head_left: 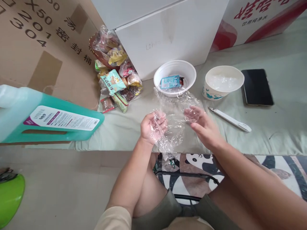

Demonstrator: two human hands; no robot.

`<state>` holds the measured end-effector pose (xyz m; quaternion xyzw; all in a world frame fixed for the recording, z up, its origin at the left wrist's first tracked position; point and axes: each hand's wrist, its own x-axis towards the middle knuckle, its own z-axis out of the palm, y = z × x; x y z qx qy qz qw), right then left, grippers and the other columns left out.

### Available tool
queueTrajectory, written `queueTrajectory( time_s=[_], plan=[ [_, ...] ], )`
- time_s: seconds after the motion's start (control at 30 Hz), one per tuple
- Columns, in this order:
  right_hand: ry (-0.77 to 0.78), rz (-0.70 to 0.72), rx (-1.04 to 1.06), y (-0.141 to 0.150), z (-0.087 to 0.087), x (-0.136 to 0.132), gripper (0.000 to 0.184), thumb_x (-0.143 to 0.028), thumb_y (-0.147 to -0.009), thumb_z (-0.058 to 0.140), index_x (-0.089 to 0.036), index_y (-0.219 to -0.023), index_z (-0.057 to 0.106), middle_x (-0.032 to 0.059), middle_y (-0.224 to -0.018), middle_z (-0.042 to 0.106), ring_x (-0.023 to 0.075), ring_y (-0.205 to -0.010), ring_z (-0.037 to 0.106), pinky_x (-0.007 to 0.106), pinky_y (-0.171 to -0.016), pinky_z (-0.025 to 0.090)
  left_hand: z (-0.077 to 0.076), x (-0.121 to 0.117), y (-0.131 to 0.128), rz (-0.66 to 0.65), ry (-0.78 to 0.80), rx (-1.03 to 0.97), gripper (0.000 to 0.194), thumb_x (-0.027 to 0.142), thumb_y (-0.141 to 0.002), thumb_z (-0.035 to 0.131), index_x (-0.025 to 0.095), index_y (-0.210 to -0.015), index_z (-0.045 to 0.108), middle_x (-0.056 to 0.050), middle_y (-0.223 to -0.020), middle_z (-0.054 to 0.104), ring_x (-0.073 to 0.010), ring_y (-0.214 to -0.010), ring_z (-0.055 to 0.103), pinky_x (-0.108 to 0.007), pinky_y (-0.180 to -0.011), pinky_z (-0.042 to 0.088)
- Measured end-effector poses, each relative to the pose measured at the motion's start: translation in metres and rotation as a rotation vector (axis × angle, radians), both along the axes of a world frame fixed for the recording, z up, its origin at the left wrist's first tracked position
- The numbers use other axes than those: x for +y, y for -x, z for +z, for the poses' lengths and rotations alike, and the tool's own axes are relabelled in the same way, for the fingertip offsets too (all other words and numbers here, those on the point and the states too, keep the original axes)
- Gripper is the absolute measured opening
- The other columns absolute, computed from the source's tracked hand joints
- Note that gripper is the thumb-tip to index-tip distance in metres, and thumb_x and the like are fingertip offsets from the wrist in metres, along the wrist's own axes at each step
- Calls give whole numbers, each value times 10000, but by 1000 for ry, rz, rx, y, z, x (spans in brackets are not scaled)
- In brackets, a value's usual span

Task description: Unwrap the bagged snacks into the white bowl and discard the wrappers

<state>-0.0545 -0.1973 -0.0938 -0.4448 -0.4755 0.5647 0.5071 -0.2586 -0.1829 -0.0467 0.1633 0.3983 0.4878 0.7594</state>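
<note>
A crinkled sheet of clear plastic film (176, 124) stretches between my two hands above the front edge of the cloth-covered surface. My left hand (150, 129) has its fingers curled, with the film across its palm and fingers. On the other side, my right hand (206, 127) holds the film, which covers its fingertips; the thumb stands apart below. Just beyond the hands is a white bowl (158, 85) with a small blue packet (169, 82) inside, and the film's far edge overlaps its front rim. A paper bowl (213, 94) to the right contains clear plastic (222, 83).
A white utility knife (231, 119) and a black phone (257, 87) lie to the right. Wrapped snacks (114, 81) are heaped at left, near a jug of green liquid (64, 118) and a cardboard box (52, 38). A white box (172, 38) stands behind the bowl.
</note>
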Motion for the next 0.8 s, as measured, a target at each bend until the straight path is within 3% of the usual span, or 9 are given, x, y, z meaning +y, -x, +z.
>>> queueTrajectory(
  time_s=[0.1, 0.23, 0.27, 0.4, 0.5, 0.57, 0.67, 0.73, 0.8],
  plan=[
    [138, 58, 3, -3, 6, -5, 381, -531, -777, 780, -216, -944, 648, 86, -999, 754, 202, -877, 734, 376, -798, 606, -8, 6, -11, -25, -20, 65, 225, 387, -803, 633, 166, -798, 676, -25, -676, 527, -126, -579, 486, -247, -496, 370],
    [197, -151, -149, -12, 14, 0, 276, -474, -845, 683, -207, -854, 613, 15, -714, 686, 138, -567, 641, 286, -570, 517, -24, 12, -17, 293, -192, 360, 341, 514, -806, 689, 203, -943, 673, -38, -878, 617, -148, -807, 597, -229, -647, 473],
    [168, -174, -206, -15, 14, 2, 249, -449, -847, 672, -206, -857, 614, 1, -678, 664, 134, -541, 624, 275, -547, 490, -28, 12, -19, 286, -253, 443, 397, 559, -776, 725, 214, -964, 665, -39, -910, 624, -158, -855, 607, -231, -675, 488],
    [-48, -150, -407, -22, 13, 2, 159, -356, -866, 605, -204, -835, 641, -25, -608, 598, 113, -493, 552, 261, -527, 414, -34, 3, -31, -11, -413, 811, 751, 545, -580, 895, 232, -1201, 612, -124, -1297, 596, -279, -1199, 583, -301, -804, 537],
    [-218, -178, -520, -22, 12, -1, 142, -312, -866, 587, -207, -802, 657, -34, -568, 555, 99, -487, 475, 256, -528, 373, -34, -2, -42, 173, -491, 1138, 843, 344, -548, 908, 238, -1303, 548, -151, -1451, 479, -299, -1319, 502, -326, -869, 532],
    [-274, -206, -551, -22, 13, -4, 136, -304, -869, 589, -207, -815, 668, -39, -552, 543, 96, -478, 455, 253, -524, 363, -32, 1, -42, 275, -505, 1239, 633, 242, -579, 838, 214, -1169, 611, -130, -1324, 556, -258, -1196, 565, -307, -818, 529],
    [-234, -233, -546, -26, 16, -3, 146, -320, -885, 593, -207, -858, 682, -39, -553, 563, 100, -466, 487, 253, -521, 380, -30, 12, -30, 213, -328, 1105, 163, 224, -660, 706, 188, -796, 624, -45, -869, 632, -158, -795, 604, -253, -640, 482],
    [-153, -256, -533, -31, 19, -1, 170, -347, -902, 589, -207, -870, 679, -33, -564, 590, 108, -463, 523, 255, -518, 400, -28, 19, -17, 207, -165, 864, 120, 242, -668, 669, 194, -709, 566, -1, -705, 597, -121, -647, 568, -230, -581, 460],
    [-59, -294, -519, -38, 21, 2, 208, -386, -921, 581, -205, -876, 674, -28, -563, 609, 113, -444, 541, 257, -501, 410, -24, 24, -3, 288, -74, 655, 161, 239, -644, 669, 201, -726, 536, 15, -685, 613, -112, -624, 586, -214, -571, 471]
  ],
)
